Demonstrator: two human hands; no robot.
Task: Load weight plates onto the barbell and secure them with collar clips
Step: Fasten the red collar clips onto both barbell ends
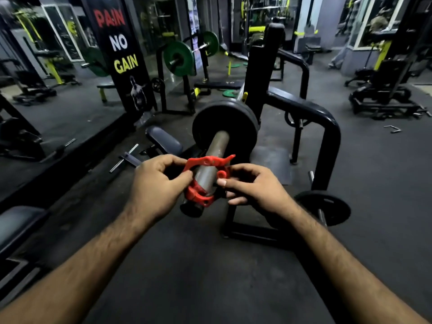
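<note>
The barbell sleeve [214, 155] points toward me, with a black weight plate [243, 127] pushed up against its inner end. A red collar clip [198, 195] encircles the sleeve near its outer tip, its lever arm [217, 161] swung out and open. My left hand [156, 183] pinches the clip's left side. My right hand [252, 185] pinches its right side near the hinge. Several centimetres of bare sleeve lie between the clip and the plate.
A black rack frame [327, 136] stands on the right, with another black plate [325, 206] on a peg low beside it. A padded bench [163, 139] sits left of the bar. Farther back is a rack with green plates [178, 58] and a banner [121, 54].
</note>
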